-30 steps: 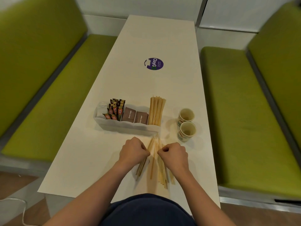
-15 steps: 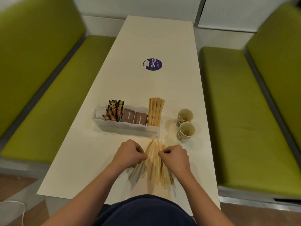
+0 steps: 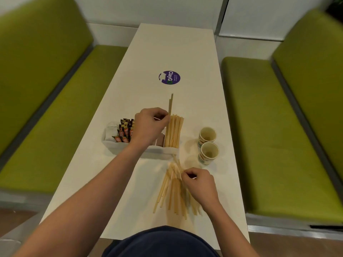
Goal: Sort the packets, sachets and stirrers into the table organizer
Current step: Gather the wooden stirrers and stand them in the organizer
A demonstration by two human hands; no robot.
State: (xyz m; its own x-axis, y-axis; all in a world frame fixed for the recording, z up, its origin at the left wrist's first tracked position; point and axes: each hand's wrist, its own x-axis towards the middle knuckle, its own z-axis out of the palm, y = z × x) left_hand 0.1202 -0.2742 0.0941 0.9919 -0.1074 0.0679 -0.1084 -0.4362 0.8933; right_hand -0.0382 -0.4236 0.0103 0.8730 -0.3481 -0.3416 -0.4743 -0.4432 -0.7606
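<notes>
A white table organizer (image 3: 118, 148) stands mid-table with dark sachets (image 3: 124, 131) in its left part, brown packets (image 3: 160, 141) in the middle and wooden stirrers (image 3: 174, 131) at its right end. My left hand (image 3: 149, 125) is over the organizer and pinches a couple of stirrers (image 3: 170, 104) that stick up above the right compartment. A loose fan of stirrers (image 3: 173, 191) lies on the table in front of the organizer. My right hand (image 3: 201, 184) rests on that pile and pinches some of them.
Two paper cups (image 3: 207, 144) stand right of the organizer. A round purple sticker (image 3: 169, 77) is farther up the white table (image 3: 178, 49). Green bench seats flank the table on both sides.
My left hand lifted a couple of stirrers from the loose pile and carried them forward over the organizer's right end. My right hand stayed on the pile.
</notes>
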